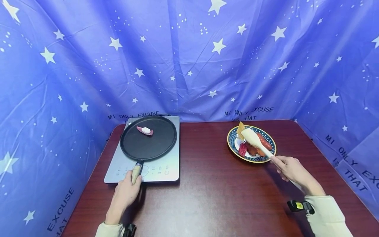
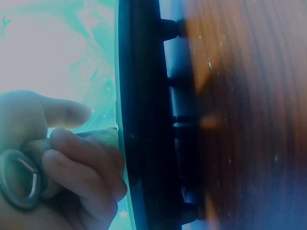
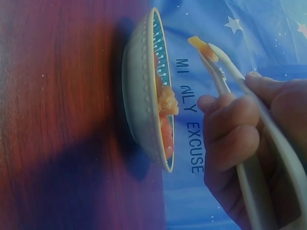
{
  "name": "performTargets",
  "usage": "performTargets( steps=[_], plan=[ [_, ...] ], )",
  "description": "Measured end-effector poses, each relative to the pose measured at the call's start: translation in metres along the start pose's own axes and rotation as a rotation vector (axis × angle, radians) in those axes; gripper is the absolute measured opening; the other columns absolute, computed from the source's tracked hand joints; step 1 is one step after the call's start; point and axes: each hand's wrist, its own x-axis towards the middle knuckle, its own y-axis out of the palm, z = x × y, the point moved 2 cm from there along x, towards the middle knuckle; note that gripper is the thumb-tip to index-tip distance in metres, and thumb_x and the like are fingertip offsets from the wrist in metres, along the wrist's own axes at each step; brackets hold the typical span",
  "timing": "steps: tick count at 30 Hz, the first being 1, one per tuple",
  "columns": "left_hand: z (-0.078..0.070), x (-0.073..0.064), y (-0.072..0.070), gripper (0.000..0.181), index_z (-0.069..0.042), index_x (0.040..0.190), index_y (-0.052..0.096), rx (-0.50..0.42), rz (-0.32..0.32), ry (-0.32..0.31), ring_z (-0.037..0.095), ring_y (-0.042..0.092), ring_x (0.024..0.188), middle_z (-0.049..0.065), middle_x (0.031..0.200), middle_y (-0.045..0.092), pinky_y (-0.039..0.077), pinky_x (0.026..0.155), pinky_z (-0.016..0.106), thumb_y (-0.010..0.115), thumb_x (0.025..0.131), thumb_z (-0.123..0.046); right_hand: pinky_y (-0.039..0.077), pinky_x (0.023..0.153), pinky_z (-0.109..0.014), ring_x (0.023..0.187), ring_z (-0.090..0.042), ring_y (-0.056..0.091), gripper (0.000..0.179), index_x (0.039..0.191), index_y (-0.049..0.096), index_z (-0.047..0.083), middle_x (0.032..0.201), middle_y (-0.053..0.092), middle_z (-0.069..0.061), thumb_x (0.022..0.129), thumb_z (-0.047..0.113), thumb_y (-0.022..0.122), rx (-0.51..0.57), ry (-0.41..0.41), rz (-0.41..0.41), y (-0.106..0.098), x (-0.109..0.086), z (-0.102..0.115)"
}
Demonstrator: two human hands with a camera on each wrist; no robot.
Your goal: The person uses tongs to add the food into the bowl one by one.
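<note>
My left hand [image 1: 124,192] grips the wooden-look handle [image 1: 136,173] of a flat black frying pan [image 1: 151,146]. In the left wrist view the fingers curl round that handle, with a metal ring at its end. A small pink piece of food with a white middle [image 1: 145,130] lies in the pan. My right hand [image 1: 296,171] holds cream-coloured tongs [image 1: 254,137] over a patterned plate [image 1: 232,148]. Between the tongs' tips is a yellowish piece of food [image 3: 202,48], raised above the plate in the right wrist view. Reddish and brown food pieces [image 1: 252,150] lie on the plate.
Under the pan is a silver induction cooker [image 1: 173,172] with touch controls at its front. Both it and the plate stand on a dark red wooden table [image 1: 204,184]. A blue star-printed curtain [image 1: 189,65] surrounds the back and sides.
</note>
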Motion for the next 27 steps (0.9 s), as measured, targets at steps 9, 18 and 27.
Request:
performTargets(
  steps=[9, 18, 27],
  plan=[
    [0.000, 0.001, 0.001, 0.049, -0.001, 0.128, 0.043, 0.004, 0.000, 0.002, 0.030, 0.055, 0.066, 0.015, 0.077, 0.056, 0.042, 0.058, 0.048, 0.049, 0.095, -0.037, 0.043, 0.041, -0.032, 0.043, -0.017, 0.050, 0.041, 0.100, 0.063, -0.002, 0.061, 0.049, -0.004, 0.100, 0.036, 0.046, 0.013, 0.025, 0.007, 0.001, -0.002, -0.002],
    [0.000, 0.001, 0.000, 0.049, -0.001, 0.128, 0.044, 0.003, -0.002, -0.005, 0.030, 0.056, 0.066, 0.015, 0.078, 0.057, 0.042, 0.057, 0.047, 0.049, 0.095, -0.037, 0.043, 0.041, -0.032, 0.043, -0.018, 0.050, 0.042, 0.099, 0.063, -0.003, 0.062, 0.049, -0.005, 0.099, 0.036, 0.047, 0.036, 0.035, -0.001, 0.000, -0.002, 0.001],
    [0.004, 0.002, 0.003, 0.047, -0.004, 0.128, 0.044, 0.008, -0.002, -0.022, 0.027, 0.053, 0.065, 0.013, 0.076, 0.055, 0.042, 0.057, 0.043, 0.048, 0.095, -0.036, 0.042, 0.039, -0.032, 0.042, -0.016, 0.048, 0.036, 0.089, 0.061, 0.000, 0.060, 0.048, -0.005, 0.100, 0.032, 0.047, 0.045, 0.000, 0.007, 0.003, 0.000, 0.009]
  ],
)
